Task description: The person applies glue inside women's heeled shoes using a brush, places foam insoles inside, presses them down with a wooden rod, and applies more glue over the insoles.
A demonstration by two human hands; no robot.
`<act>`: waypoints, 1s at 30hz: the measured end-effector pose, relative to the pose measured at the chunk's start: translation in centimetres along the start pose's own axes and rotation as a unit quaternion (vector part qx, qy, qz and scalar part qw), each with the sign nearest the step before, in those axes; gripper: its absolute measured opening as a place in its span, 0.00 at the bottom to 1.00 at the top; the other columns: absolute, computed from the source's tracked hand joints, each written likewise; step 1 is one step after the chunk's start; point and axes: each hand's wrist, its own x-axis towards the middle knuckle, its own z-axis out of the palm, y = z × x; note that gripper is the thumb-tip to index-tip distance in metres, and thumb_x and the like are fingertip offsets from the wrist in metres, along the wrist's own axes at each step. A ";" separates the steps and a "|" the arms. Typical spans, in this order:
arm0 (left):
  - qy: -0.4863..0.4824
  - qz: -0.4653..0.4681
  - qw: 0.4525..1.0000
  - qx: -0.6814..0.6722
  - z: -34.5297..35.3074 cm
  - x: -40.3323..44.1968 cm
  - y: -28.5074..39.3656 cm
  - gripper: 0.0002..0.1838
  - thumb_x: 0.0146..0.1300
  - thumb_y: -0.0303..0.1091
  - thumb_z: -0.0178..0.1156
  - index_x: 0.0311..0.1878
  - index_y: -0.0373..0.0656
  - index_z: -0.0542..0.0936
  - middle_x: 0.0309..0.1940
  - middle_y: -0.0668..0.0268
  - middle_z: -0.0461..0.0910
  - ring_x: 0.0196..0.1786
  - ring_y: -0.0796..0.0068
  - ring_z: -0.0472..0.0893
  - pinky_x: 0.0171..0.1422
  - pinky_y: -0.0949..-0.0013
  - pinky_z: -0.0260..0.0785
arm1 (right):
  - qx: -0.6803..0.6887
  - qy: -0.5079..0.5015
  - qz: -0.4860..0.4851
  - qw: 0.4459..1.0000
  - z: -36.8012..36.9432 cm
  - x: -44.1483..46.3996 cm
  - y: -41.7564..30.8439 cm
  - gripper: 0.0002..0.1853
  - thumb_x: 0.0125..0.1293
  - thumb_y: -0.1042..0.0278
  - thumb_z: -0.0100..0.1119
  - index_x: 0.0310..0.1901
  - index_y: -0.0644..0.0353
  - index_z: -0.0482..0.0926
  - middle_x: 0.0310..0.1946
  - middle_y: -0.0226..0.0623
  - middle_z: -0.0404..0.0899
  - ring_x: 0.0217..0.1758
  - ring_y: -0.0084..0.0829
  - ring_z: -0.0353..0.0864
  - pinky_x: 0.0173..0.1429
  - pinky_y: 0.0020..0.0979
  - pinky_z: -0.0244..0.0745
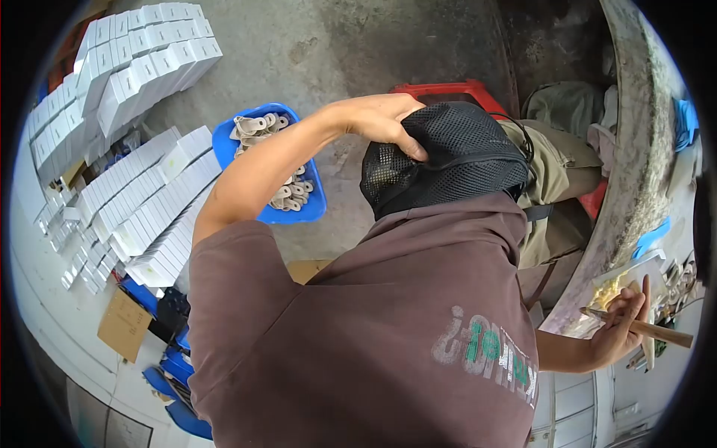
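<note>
My left hand (385, 125) reaches across to a black mesh bag (467, 153) at my waist. The thumb presses on the mesh and the other fingers are partly hidden behind its edge, so the hand grips it. At the far right, my right hand (616, 336) holds a wooden-handled tool (661, 332) with a narrow dark tip pointing left; its exact kind is too small to tell. Just beyond that hand lies a yellowish material (611, 290) on the worktop.
A blue basin (320, 201) of beige pieces stands on the concrete floor (299, 52). White boxes (160, 71) are stacked at left, near a brown cardboard piece (124, 325). A red stool-like object (441, 88) is by the bag. The worn worktop edge (635, 149) runs down the right.
</note>
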 end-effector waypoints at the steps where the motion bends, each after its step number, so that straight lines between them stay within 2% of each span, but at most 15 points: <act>1: 0.007 -0.011 1.000 -0.002 0.1 -0.2 0.1 0.26 0.53 0.28 0.71 0.57 0.36 0.77 0.49 0.65 0.83 0.52 0.77 0.79 0.60 0.69 0.69 | 0.002 -0.003 0.000 1.000 -0.4 0.0 0.1 0.19 0.76 0.66 0.51 0.63 0.67 0.73 0.30 0.33 0.79 0.21 0.10 0.64 0.20 0.13 0.50; 3: 0.021 -0.036 0.999 -0.007 0.4 -0.6 0.1 0.26 0.53 0.28 0.70 0.57 0.36 0.77 0.50 0.65 0.83 0.53 0.77 0.78 0.61 0.70 0.68 | 0.008 -0.012 0.005 1.000 -1.1 -0.2 0.5 0.20 0.76 0.66 0.51 0.63 0.69 0.72 0.32 0.32 0.81 0.22 0.10 0.65 0.20 0.12 0.51; 6: 0.012 0.027 0.995 -0.098 0.7 -1.3 -1.2 0.33 0.50 0.25 0.70 0.63 0.36 0.73 0.56 0.65 0.79 0.58 0.75 0.75 0.65 0.69 0.65 | 0.007 -0.005 0.007 1.000 -1.2 -0.4 0.9 0.20 0.76 0.65 0.51 0.63 0.69 0.72 0.32 0.32 0.81 0.22 0.10 0.66 0.20 0.12 0.51; 9: -0.003 0.078 0.966 -0.247 2.0 -2.6 -0.8 0.40 0.46 0.19 0.66 0.68 0.37 0.68 0.60 0.64 0.75 0.64 0.72 0.71 0.68 0.68 0.64 | 0.010 -0.004 0.005 1.000 -1.2 -0.4 1.0 0.20 0.76 0.65 0.51 0.63 0.69 0.72 0.33 0.33 0.81 0.22 0.09 0.66 0.19 0.12 0.51; 10: -0.071 0.066 0.962 -0.254 1.5 -2.6 -1.6 0.48 0.43 0.15 0.66 0.72 0.37 0.60 0.65 0.62 0.71 0.67 0.71 0.69 0.71 0.67 0.62 | 0.010 -0.005 0.004 1.000 -1.1 -0.4 1.1 0.21 0.76 0.65 0.51 0.63 0.69 0.72 0.33 0.33 0.81 0.22 0.09 0.66 0.19 0.12 0.50; 14: -0.125 0.001 0.951 -0.283 1.1 -3.7 -1.5 0.47 0.47 0.17 0.67 0.73 0.35 0.59 0.65 0.60 0.71 0.67 0.71 0.69 0.71 0.66 0.63 | 0.019 -0.029 0.001 0.999 -1.0 -0.2 1.4 0.21 0.77 0.64 0.50 0.64 0.69 0.71 0.33 0.33 0.80 0.22 0.09 0.66 0.19 0.12 0.51; 17: -0.098 -0.021 0.954 -0.284 1.4 -3.5 -0.9 0.45 0.49 0.18 0.68 0.72 0.36 0.60 0.65 0.60 0.71 0.66 0.71 0.70 0.70 0.67 0.63 | 0.025 -0.026 0.001 0.999 -0.8 -0.2 1.4 0.20 0.76 0.65 0.51 0.63 0.70 0.72 0.32 0.33 0.80 0.21 0.10 0.65 0.19 0.13 0.51; 20: 0.041 -0.075 0.943 -0.322 2.7 -3.0 0.7 0.42 0.49 0.18 0.67 0.70 0.37 0.64 0.61 0.61 0.74 0.63 0.71 0.73 0.68 0.67 0.66 | 0.028 -0.010 0.004 1.000 -0.6 -0.3 1.1 0.20 0.76 0.66 0.52 0.62 0.70 0.73 0.30 0.34 0.79 0.19 0.11 0.65 0.19 0.14 0.51; 23: 0.081 -0.062 0.954 -0.281 3.7 -2.9 1.4 0.39 0.46 0.16 0.66 0.67 0.39 0.69 0.56 0.62 0.78 0.59 0.70 0.76 0.64 0.68 0.70 | 0.026 -0.008 0.010 1.000 -0.4 -0.3 1.3 0.20 0.76 0.66 0.52 0.62 0.70 0.73 0.29 0.34 0.79 0.19 0.11 0.65 0.19 0.14 0.51; 24: 0.107 -0.065 0.975 -0.184 4.1 -3.0 2.0 0.45 0.42 0.15 0.65 0.70 0.39 0.67 0.57 0.62 0.79 0.58 0.70 0.77 0.63 0.68 0.71 | 0.026 -0.008 0.015 1.000 -0.4 -0.2 1.4 0.19 0.76 0.66 0.52 0.62 0.70 0.73 0.29 0.34 0.79 0.19 0.12 0.65 0.19 0.14 0.51; 27: 0.134 -0.074 0.976 -0.156 4.8 -3.5 3.4 0.42 0.38 0.17 0.67 0.65 0.38 0.71 0.53 0.62 0.81 0.56 0.70 0.79 0.61 0.69 0.71 | 0.024 -0.008 0.013 1.000 -0.1 -0.1 1.2 0.19 0.76 0.66 0.52 0.61 0.70 0.73 0.29 0.34 0.79 0.19 0.12 0.65 0.19 0.14 0.51; 30: 0.140 -0.088 0.982 -0.091 5.0 -3.9 4.8 0.37 0.39 0.20 0.70 0.60 0.36 0.76 0.48 0.62 0.83 0.51 0.71 0.80 0.59 0.70 0.72 | 0.032 -0.019 0.005 0.999 -0.7 0.1 1.6 0.20 0.76 0.65 0.51 0.63 0.70 0.72 0.32 0.34 0.79 0.21 0.11 0.66 0.19 0.13 0.51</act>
